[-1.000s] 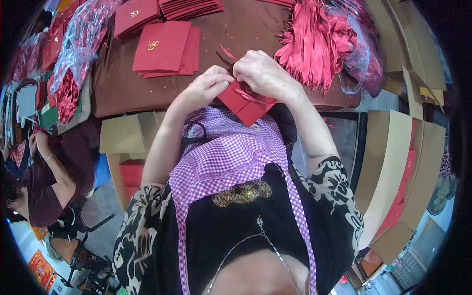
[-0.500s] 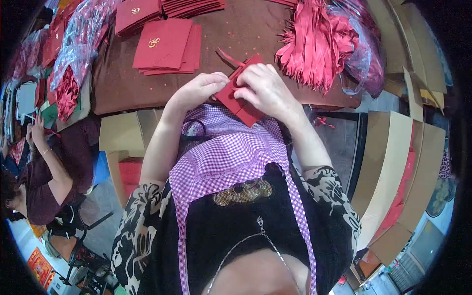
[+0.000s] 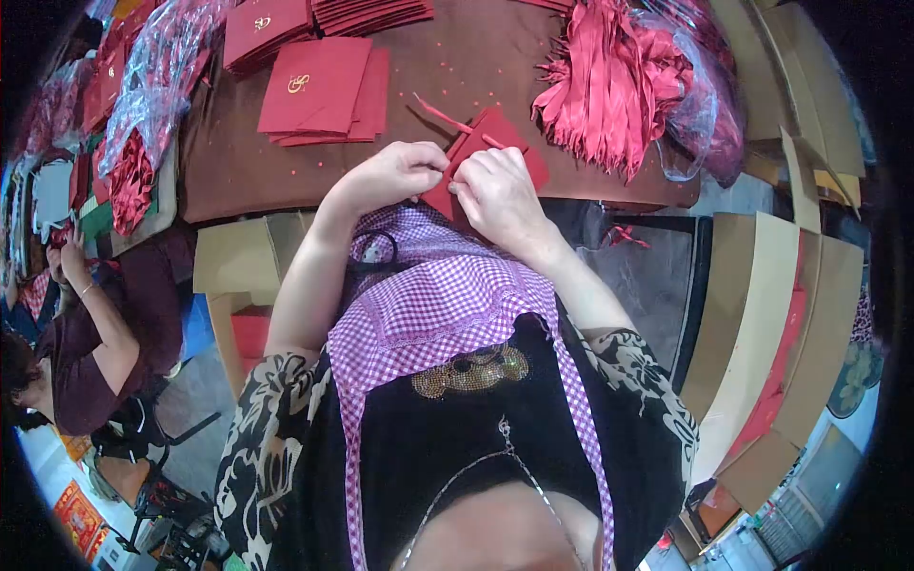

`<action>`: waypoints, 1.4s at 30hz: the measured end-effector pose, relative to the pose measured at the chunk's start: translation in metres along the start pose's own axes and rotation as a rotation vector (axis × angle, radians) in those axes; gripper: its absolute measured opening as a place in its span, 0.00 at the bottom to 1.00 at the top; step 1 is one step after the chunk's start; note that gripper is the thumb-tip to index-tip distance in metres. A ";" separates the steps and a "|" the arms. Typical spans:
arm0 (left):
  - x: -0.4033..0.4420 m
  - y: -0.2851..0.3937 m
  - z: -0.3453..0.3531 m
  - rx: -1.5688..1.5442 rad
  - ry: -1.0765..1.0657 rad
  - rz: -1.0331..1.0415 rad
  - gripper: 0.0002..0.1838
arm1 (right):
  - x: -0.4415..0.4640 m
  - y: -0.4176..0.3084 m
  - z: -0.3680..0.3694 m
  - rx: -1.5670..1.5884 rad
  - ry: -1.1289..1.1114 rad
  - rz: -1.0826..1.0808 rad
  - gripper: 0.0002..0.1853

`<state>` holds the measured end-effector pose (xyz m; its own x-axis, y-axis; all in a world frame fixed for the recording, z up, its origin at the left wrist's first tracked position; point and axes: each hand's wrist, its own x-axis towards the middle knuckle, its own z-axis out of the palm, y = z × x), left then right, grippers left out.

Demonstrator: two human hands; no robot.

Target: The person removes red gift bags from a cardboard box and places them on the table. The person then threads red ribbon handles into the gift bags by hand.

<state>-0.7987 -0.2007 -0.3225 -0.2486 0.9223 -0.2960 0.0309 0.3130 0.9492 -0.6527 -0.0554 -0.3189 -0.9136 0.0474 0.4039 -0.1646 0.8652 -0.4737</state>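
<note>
A flat red paper bag point(image 3: 487, 128) lies at an angle at the table's near edge, partly hidden by my hands. A thin red ribbon point(image 3: 441, 116) sticks out from its upper left side. My left hand point(image 3: 405, 173) is closed in a pinch at the bag's left edge. My right hand point(image 3: 500, 195) lies over the bag with its fingers curled, its thumb and fingertips close to the left ones. What is pinched between the fingertips is too small to make out.
Red bags with gold lettering point(image 3: 319, 90) lie stacked on the brown table point(image 3: 243, 171). At the right is a heap of red ribbons point(image 3: 609, 95) beside clear plastic. Open cardboard boxes point(image 3: 752, 314) stand at right and left. Another person point(image 3: 105, 333) works at far left.
The red bag has turned and now lies flatter, farther over the table. My right hand has moved slightly down and left, and its fingers have curled more. My left hand has shifted slightly.
</note>
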 end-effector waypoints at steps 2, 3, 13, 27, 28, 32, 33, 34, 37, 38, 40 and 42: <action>0.000 0.005 0.001 0.109 0.014 0.052 0.08 | 0.002 0.002 -0.007 0.001 -0.011 -0.026 0.09; 0.000 0.007 0.002 0.217 0.029 0.104 0.07 | 0.005 0.001 -0.012 0.002 -0.023 -0.053 0.09; -0.003 0.006 0.020 0.166 0.210 0.326 0.03 | 0.033 0.010 -0.044 -0.082 -0.149 -0.232 0.05; -0.011 -0.002 0.009 -0.433 0.624 0.167 0.25 | 0.031 0.025 -0.046 0.078 -0.159 -0.167 0.03; -0.012 -0.010 0.015 -0.462 0.524 0.125 0.29 | 0.031 0.027 -0.044 0.086 -0.135 -0.140 0.02; -0.018 0.005 0.038 -0.309 0.406 0.063 0.32 | 0.034 0.030 -0.042 0.060 -0.085 -0.107 0.03; -0.019 0.006 0.039 -0.282 0.379 0.060 0.30 | 0.034 0.030 -0.041 0.053 -0.079 -0.094 0.03; -0.018 0.004 0.039 -0.281 0.381 0.062 0.30 | 0.034 0.030 -0.040 0.073 -0.105 -0.096 0.03; -0.016 -0.002 0.039 -0.159 0.298 0.030 0.23 | 0.038 0.027 -0.039 0.160 -0.045 -0.046 0.04; -0.015 -0.002 0.042 -0.257 0.323 0.031 0.20 | 0.040 0.034 -0.036 0.130 -0.010 -0.026 0.05; -0.011 -0.008 0.045 -0.339 0.346 0.100 0.17 | 0.045 0.041 -0.041 0.055 -0.029 0.021 0.08; -0.011 -0.008 0.044 -0.243 0.291 0.114 0.16 | 0.051 0.043 -0.045 0.012 -0.034 0.035 0.09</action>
<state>-0.7541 -0.2037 -0.3315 -0.5222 0.8341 -0.1777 -0.1468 0.1173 0.9822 -0.6900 0.0070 -0.2833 -0.9308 0.0607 0.3604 -0.1363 0.8573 -0.4964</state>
